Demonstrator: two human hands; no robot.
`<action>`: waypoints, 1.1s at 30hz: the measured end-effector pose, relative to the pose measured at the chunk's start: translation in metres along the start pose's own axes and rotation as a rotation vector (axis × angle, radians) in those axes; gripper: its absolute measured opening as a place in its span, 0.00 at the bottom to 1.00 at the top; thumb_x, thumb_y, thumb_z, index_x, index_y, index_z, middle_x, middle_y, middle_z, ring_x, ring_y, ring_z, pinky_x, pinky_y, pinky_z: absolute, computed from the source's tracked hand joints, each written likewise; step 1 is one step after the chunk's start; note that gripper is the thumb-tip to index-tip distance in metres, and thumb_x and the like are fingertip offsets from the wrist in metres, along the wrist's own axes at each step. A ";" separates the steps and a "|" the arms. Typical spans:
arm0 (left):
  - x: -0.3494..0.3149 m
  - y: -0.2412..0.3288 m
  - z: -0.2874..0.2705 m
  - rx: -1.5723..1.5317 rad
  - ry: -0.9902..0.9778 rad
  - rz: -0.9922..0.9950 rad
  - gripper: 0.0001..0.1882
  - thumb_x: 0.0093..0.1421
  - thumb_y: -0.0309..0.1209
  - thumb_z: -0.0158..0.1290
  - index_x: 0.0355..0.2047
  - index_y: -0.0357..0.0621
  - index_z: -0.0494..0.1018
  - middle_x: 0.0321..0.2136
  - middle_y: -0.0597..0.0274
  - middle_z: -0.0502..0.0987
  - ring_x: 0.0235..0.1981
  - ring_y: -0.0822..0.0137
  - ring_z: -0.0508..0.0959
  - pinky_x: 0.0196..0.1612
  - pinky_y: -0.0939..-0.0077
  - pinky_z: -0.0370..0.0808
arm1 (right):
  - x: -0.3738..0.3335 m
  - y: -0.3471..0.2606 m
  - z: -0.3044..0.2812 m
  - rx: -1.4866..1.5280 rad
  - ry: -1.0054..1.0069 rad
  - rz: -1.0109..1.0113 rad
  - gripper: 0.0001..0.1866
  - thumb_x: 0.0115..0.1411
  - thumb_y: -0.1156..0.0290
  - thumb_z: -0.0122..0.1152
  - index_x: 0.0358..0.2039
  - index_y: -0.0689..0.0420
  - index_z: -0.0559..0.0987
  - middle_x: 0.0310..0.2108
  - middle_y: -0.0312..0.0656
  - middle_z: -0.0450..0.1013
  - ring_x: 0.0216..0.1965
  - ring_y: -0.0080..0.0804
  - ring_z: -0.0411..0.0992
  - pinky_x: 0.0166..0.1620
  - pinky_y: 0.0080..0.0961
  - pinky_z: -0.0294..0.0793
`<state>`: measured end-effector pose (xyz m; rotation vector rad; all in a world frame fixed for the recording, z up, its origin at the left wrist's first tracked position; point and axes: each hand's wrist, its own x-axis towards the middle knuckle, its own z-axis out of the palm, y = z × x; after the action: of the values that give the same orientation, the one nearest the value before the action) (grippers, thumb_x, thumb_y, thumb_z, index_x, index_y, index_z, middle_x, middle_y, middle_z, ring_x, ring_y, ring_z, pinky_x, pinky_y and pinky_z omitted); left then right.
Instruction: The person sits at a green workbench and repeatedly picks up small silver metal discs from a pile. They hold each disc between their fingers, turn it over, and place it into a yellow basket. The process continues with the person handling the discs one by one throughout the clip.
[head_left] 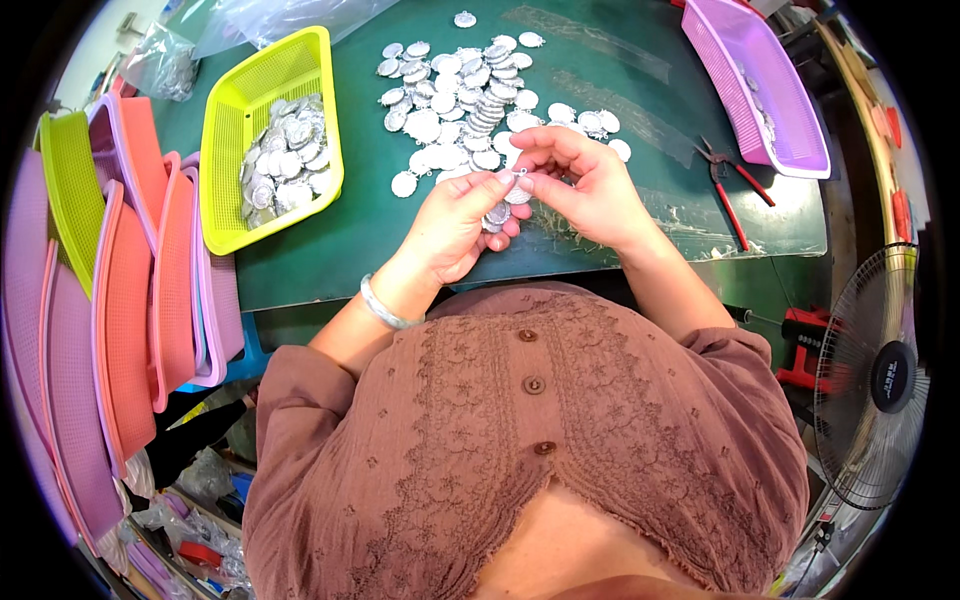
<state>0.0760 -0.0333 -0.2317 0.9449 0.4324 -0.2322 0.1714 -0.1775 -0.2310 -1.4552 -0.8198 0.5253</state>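
My left hand [462, 222] and my right hand [583, 188] meet above the near edge of the green table. Between the thumbs and fingertips is a small round silver pendant [518, 194] with a loop at its top. Another silver disc [496, 214] rests against the curled fingers of the left hand. Both hands are closed, the right one pinching near the pendant's loop. Just beyond them spreads a loose pile of silver pendants [448, 103], many overlapping, some lying singly. A yellow-green basket [216, 150] to the left holds many more discs [288, 155].
Red-handled pliers [735, 190] lie on the green table [640, 60] to the right. Behind them stands a purple basket [735, 70] with a few pieces inside. Stacked coral and purple baskets [125, 310] line the left. A fan [868, 375] stands at right; clear plastic bags [270, 22] lie at the back.
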 end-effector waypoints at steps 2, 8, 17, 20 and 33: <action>0.001 -0.002 -0.002 0.001 -0.030 0.009 0.12 0.59 0.37 0.47 0.35 0.40 0.70 0.24 0.63 0.74 0.21 0.76 0.71 0.19 0.88 0.66 | 0.000 -0.002 -0.005 0.143 0.056 0.024 0.15 0.52 0.80 0.54 0.42 0.62 0.71 0.30 0.34 0.71 0.30 0.17 0.68 0.35 0.15 0.69; -0.023 0.035 -0.012 0.098 0.044 0.281 0.14 0.58 0.31 0.45 0.41 0.35 0.68 0.27 0.63 0.72 0.24 0.75 0.71 0.22 0.86 0.67 | 0.007 -0.029 -0.100 -0.146 0.589 -0.221 0.11 0.53 0.80 0.55 0.39 0.62 0.75 0.29 0.34 0.71 0.31 0.18 0.69 0.36 0.14 0.69; -0.042 0.102 -0.106 0.873 0.865 0.935 0.12 0.54 0.26 0.49 0.39 0.34 0.72 0.33 0.57 0.73 0.33 0.70 0.73 0.37 0.80 0.69 | -0.012 -0.026 -0.203 -1.258 0.871 -0.284 0.17 0.48 0.71 0.57 0.41 0.57 0.74 0.40 0.46 0.72 0.43 0.40 0.69 0.47 0.30 0.66; -0.040 0.095 -0.100 1.183 0.905 1.097 0.12 0.53 0.25 0.50 0.38 0.38 0.73 0.40 0.55 0.72 0.43 0.65 0.70 0.47 0.74 0.65 | 0.000 -0.010 -0.155 -0.851 0.541 -0.077 0.18 0.50 0.71 0.56 0.44 0.54 0.72 0.36 0.43 0.73 0.39 0.33 0.71 0.43 0.27 0.69; -0.004 0.021 -0.025 0.703 0.177 0.635 0.09 0.57 0.24 0.48 0.38 0.36 0.72 0.33 0.66 0.72 0.33 0.79 0.68 0.38 0.86 0.65 | 0.025 0.020 -0.095 -0.954 -0.064 -0.152 0.23 0.45 0.79 0.56 0.45 0.54 0.72 0.36 0.40 0.73 0.39 0.38 0.67 0.43 0.30 0.68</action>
<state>0.0742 -0.0012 -0.2276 1.7490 0.1856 0.3065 0.2623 -0.2188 -0.2398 -2.2123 -1.3144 0.0323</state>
